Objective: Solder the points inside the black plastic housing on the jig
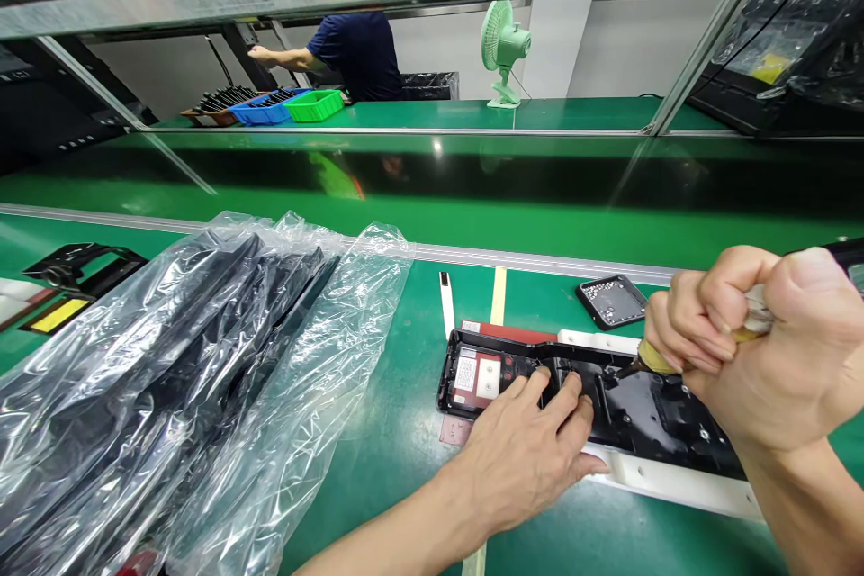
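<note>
Our right hand (762,333) is closed firmly in a fist around the yellowish handle of a driver (654,358), and the dark tip of this tool points down to the black housing (648,414). Whether the tip touches a screw, we cannot tell. Our left hand (523,459) lies open with the palm down; its fingers are a little spread and bent, and the fingertips rest on the housing, while the thumb is near its front edge.

On the left part of the housing we see a printed label (465,371), white with small dark lines, beside a white block (488,377) with two screws. A smaller label (471,327) is on the reddish plate (519,333) behind. The print on both labels is too small for us to read.

The black housing is long, shallow and glossy inside, with raised ribs and some shiny screws. It lies in front of us, to the right on the green bench (378,432), over the reddish plate and the white supports (675,481).

Just behind it is a small black tray (611,301) with many small metal pieces. At our left, clear plastic bags (202,378) cover long dark parts. Across the bench, a person (357,54) in dark blue is near blue and green bins (316,106).
</note>
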The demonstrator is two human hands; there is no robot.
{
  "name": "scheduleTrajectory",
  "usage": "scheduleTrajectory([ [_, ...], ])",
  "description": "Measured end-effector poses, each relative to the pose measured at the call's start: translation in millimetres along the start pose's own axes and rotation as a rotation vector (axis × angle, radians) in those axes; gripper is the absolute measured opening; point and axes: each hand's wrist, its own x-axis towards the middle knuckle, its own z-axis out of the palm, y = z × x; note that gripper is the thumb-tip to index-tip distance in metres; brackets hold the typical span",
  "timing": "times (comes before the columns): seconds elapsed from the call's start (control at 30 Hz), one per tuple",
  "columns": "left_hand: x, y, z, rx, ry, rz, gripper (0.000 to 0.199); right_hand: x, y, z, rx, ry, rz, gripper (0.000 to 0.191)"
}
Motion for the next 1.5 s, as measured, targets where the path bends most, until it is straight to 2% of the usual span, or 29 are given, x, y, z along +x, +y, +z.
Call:
scheduleTrajectory([
  [0.63,0.1,0.4,-0.4,-0.005,0.001,-0.003,0.056,-2.5,-5.6,-3.6,-0.017,0.013,0.006,0.038],
  [0.87,0.3,0.7,-1.5,-0.01,-0.005,-0.006,0.056,-3.4,-3.5,-4.6,-0.009,-0.034,0.0,0.033],
  [1.13,-2.2,-0.3,2.5,0.004,0.013,-0.003,0.057,-2.5,-4.3,-7.5,0.025,-0.041,0.018,0.035],
  [1.33,-4.3,-1.4,7.5,0.029,0.031,-0.01,0.059,-4.4,-1.1,-11.7,0.065,-0.115,0.031,0.046],
  [1.5,-3.8,-1.3,6.4,0.037,0.043,-0.009,0.058,-3.2,1.6,-17.7,0.097,-0.214,0.037,0.044],
])
